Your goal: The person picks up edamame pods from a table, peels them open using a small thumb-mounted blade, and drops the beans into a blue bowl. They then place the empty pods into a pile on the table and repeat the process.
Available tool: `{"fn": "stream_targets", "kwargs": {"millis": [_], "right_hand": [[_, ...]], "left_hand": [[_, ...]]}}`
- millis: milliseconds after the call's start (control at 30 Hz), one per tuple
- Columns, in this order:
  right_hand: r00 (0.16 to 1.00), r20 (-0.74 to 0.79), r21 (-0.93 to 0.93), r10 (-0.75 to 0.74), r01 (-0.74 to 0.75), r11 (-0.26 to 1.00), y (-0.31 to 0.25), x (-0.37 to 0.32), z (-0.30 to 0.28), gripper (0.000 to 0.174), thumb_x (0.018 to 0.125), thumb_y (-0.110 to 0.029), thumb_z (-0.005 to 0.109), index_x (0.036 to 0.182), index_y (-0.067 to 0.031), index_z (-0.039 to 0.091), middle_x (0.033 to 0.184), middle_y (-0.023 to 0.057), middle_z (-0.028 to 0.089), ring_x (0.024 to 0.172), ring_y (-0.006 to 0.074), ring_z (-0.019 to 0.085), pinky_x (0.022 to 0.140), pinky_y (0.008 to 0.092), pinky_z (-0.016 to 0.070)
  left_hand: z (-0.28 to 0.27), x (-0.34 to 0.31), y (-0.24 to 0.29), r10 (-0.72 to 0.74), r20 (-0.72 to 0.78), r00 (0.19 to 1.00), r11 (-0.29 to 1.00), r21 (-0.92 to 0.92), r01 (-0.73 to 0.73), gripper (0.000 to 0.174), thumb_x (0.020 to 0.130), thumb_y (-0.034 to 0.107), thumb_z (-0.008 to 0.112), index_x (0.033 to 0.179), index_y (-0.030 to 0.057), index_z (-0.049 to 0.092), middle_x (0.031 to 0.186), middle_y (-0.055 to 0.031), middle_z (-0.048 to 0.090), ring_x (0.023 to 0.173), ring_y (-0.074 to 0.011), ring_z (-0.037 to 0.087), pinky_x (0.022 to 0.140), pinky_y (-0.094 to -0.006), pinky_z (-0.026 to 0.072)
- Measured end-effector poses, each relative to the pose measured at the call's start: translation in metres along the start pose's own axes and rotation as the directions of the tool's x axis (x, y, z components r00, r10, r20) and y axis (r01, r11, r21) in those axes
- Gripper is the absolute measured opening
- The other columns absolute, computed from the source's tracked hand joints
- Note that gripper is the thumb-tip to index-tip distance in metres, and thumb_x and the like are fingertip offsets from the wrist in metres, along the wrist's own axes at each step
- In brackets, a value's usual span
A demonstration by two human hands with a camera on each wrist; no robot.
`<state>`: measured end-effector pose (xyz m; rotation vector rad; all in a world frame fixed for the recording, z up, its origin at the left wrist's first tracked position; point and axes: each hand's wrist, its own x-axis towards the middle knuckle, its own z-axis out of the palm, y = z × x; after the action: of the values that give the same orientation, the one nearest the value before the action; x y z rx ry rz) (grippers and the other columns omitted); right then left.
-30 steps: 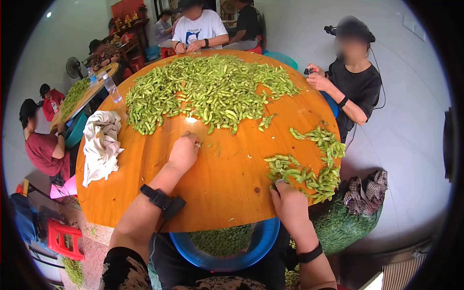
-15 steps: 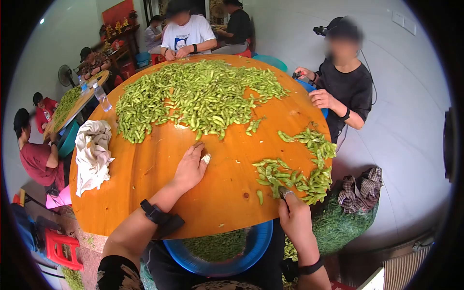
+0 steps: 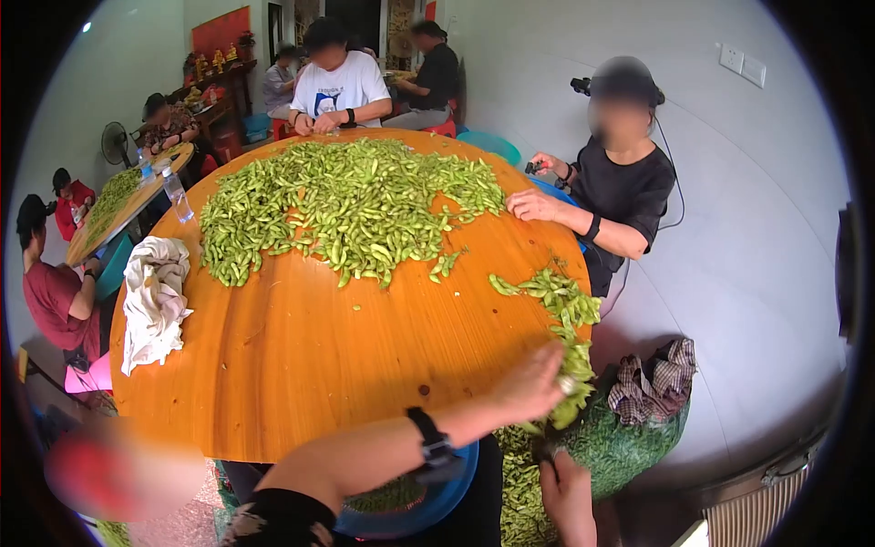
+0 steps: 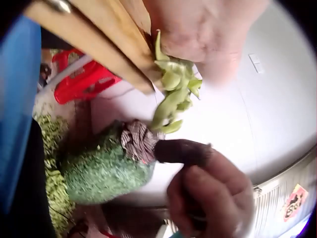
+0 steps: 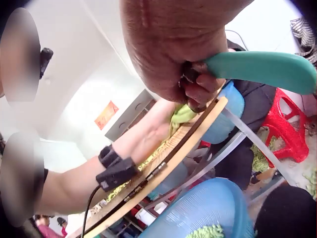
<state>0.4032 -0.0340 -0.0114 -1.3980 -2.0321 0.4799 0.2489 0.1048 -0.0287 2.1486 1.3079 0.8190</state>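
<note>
Pods [image 3: 567, 412] under flat left hand [image 3: 530, 383]; left wrist view reveals right hand [image 4: 213, 198] gripping dark handle [image 4: 181, 151].

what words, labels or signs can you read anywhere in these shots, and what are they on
No text can be read.
Print on the white t-shirt: too small.
Red-and-yellow sticker on the metal cabinet: blurred.
Red board on the far wall: no legible characters.

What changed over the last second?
The left hand moved from the middle of the table to its right edge, onto the small pod pile. The right hand left that pile and dropped below the edge. The big pod pile and cloth stayed.
</note>
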Motion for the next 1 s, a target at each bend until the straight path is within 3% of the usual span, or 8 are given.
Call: {"fn": "stream_targets", "kwargs": {"millis": [100,200,300,467,567,733,867,1000], "right_hand": [[0.964,0.251,0.074,0.091,-0.113,0.991,0.014,-0.023,-0.001,0.024,0.088,-0.003,0.054,0.111,-0.001,0.061,0.095,0.0319,0.06,0.087,0.0433,0.063,0.072,0.0458,0.0489],[0.968,0.21,0.096,0.135,-0.158,0.983,0.006,-0.026,0.007,0.021,0.09,-0.004,0.052,0.108,0.0015,0.06,0.093,0.0307,0.061,0.084,0.0463,0.06,0.069,0.0466,0.0489],[0.969,0.208,0.163,0.132,-0.167,0.972,0.005,-0.023,0.014,0.02,0.09,-0.005,0.052,0.106,0.0022,0.061,0.089,0.0289,0.061,0.083,0.0462,0.06,0.067,0.0454,0.0487],[0.996,0.09,0.17,-0.025,0.009,0.985,-0.006,0.005,0.023,0.015,0.089,-0.005,0.056,0.102,0.0017,0.062,0.082,0.0257,0.062,0.076,0.0438,0.062,0.059,0.0438,0.048],[0.992,0.123,0.163,-0.021,0.001,0.987,-0.017,0.018,0.023,0.014,0.089,-0.004,0.058,0.101,0.0015,0.062,0.081,0.0248,0.062,0.073,0.0425,0.062,0.058,0.0416,0.0477],[0.992,0.089,0.26,-0.092,0.066,0.963,-0.028,0.03,0.034,0.015,0.089,-0.004,0.058,0.102,0.0015,0.062,0.08,0.0243,0.062,0.074,0.0403,0.064,0.061,0.0389,0.0485],[0.989,0.07,0.262,-0.133,0.11,0.959,-0.032,0.038,0.034,0.014,0.09,-0.005,0.058,0.103,0.0011,0.062,0.075,0.0201,0.062,0.067,0.0332,0.064,0.058,0.0359,0.0478],[0.945,0.327,0.409,-0.024,-0.118,0.905,-0.059,0.055,0.017,0.017,0.093,-0.007,0.057,0.109,-0.0038,0.063,0.063,0.0033,0.056,0.051,0.0136,0.054,0.047,0.0273,0.0403]], "left_hand": [[0.034,0.006,0.05,0.198,0.19,0.962,0.96,-0.233,-0.152,0.061,0.099,0.041,0.042,0.141,-0.0028,0.033,0.151,-0.0206,0.027,0.142,-0.0342,0.026,0.114,-0.0579,0.0166],[0.02,-0.008,0.068,0.437,0.216,0.873,0.897,-0.033,-0.441,0.05,0.095,0.03,0.053,0.134,0.0003,0.045,0.153,-0.0166,0.027,0.145,-0.028,0.021,0.109,-0.0709,0.0055],[-0.048,-0.003,0.026,0.461,-0.062,0.885,0.886,0.087,-0.455,0.032,0.088,0.012,0.055,0.118,0.002,0.059,0.137,-0.0155,0.048,0.127,-0.0326,0.044,0.107,-0.0499,0.0325],[-0.196,0.002,-0.134,0.019,-0.405,0.914,0.765,0.595,0.248,0.039,0.077,0.0,0.055,0.116,0.002,0.059,0.124,-0.015,0.055,0.113,-0.0341,0.052,0.092,-0.0416,0.0486],[-0.233,-0.014,-0.184,0.311,-0.411,0.857,0.541,0.818,0.196,0.033,0.083,0.007,0.057,0.115,-0.0001,0.057,0.117,-0.0107,0.057,0.108,-0.0304,0.052,0.091,-0.0427,0.0454],[-0.234,-0.055,-0.144,-0.189,-0.126,0.974,0.715,0.663,0.224,0.033,0.088,0.013,0.056,0.12,0.0028,0.057,0.122,-0.003,0.057,0.116,-0.0253,0.048,0.099,-0.0383,0.039],[-0.206,-0.109,-0.133,-0.089,-0.092,0.992,0.609,0.783,0.128,0.037,0.088,0.013,0.058,0.124,0.0072,0.056,0.119,-0.0067,0.058,0.117,-0.027,0.047,0.096,-0.0367,0.0429],[-0.211,-0.156,-0.111,-0.001,-0.215,0.977,0.777,0.615,0.136,0.026,0.086,0.01,0.061,0.112,0.0063,0.062,0.113,-0.0085,0.063,0.102,-0.0291,0.059,0.086,-0.0371,0.0501]]}}
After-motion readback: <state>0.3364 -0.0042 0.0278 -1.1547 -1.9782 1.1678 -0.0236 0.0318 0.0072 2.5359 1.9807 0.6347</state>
